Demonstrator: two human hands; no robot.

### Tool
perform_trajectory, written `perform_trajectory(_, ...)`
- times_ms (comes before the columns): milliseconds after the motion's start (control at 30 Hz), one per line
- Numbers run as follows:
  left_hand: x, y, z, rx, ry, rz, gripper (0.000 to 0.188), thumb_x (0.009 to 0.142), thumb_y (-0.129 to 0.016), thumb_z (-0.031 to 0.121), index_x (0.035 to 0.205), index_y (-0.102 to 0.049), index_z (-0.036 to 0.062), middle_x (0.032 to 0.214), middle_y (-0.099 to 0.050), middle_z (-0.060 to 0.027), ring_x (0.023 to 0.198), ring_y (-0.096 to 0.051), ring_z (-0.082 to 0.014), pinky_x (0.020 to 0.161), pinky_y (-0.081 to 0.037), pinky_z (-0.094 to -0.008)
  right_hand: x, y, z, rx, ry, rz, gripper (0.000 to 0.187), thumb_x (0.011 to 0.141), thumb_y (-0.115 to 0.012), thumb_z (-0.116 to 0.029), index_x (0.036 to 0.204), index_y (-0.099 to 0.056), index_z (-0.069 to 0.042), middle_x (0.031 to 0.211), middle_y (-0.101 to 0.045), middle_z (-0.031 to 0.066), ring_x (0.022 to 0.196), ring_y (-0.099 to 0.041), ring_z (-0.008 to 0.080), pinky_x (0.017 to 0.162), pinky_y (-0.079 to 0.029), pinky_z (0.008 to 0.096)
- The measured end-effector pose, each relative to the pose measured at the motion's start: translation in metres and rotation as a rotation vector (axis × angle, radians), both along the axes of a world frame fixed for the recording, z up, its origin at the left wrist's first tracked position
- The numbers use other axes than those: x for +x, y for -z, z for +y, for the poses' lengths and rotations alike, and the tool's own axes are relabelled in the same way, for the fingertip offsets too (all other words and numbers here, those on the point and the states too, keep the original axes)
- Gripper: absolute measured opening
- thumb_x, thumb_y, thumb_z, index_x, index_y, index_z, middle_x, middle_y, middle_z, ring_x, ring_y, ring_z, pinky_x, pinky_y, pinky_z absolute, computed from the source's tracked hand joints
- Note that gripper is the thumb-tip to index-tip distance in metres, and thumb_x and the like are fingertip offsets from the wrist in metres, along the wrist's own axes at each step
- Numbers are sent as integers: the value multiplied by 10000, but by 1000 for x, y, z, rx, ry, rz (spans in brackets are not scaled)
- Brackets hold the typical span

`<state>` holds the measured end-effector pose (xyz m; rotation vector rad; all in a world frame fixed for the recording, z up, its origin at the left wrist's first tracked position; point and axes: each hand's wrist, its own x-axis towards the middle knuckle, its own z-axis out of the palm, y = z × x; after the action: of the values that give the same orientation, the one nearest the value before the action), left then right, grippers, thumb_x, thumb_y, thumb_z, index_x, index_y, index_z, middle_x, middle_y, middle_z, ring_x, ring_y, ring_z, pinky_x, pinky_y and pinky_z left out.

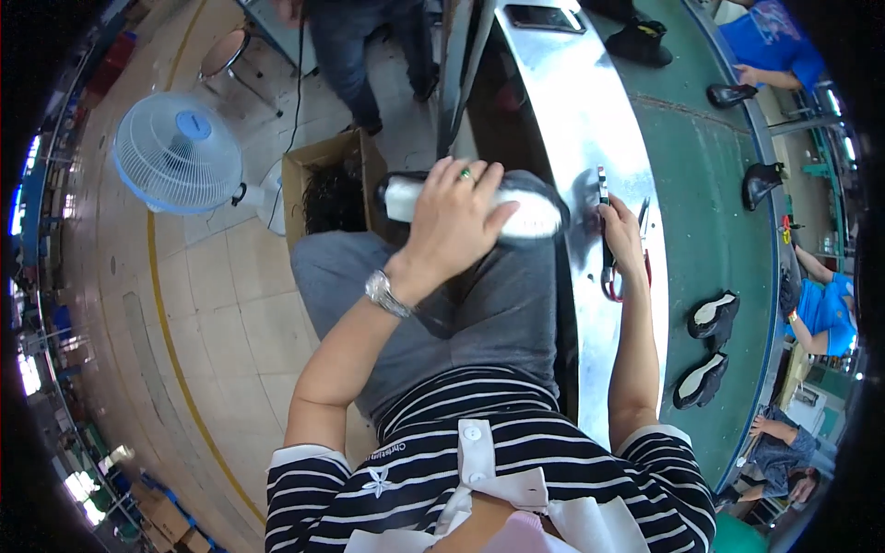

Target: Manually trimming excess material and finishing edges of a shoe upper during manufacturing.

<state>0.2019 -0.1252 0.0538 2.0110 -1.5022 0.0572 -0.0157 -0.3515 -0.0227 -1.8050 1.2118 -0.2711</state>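
My left hand (452,217) is wrapped over a black shoe (530,217) that lies on its side across my lap, its white underside facing up. The fingers curl over its far edge. On the metal bench at my right, my right hand (624,238) pinches a slim black tool (605,195) with a lighter tip. Its exact kind is unclear. Beside that hand lies a pair of scissors (612,286) with red handles, partly covered by my wrist.
A cardboard box (293,189) of dark scraps stands left of my knees, near a fan (180,152). A phone (544,17) rests on the bench (590,101). Several black shoes (713,315) sit on the green belt (691,221). Other people work across it; one stands ahead.
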Motion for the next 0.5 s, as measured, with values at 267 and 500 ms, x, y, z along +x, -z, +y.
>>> perform_trajectory(267,103,7,-28,166,30,396,370,913,-608,338,1074,-675,11,891,-678,-224,799,-662,-374,722,-516,-410,42,-113,34,346,-231,-90,705,859,-685,-136,1477,-356,-50,1034,-687,65,957,-613,171,1003,-408,337)
perform_trajectory(500,109,11,-31,76,-202,186,341,945,-566,316,829,-668,13,699,-643,-192,670,-647,-347,606,-469,-431,113,-162,47,415,-652,89,625,910,-615,-136,1474,-357,-58,1015,-682,89,985,-609,152,867,-471,295)
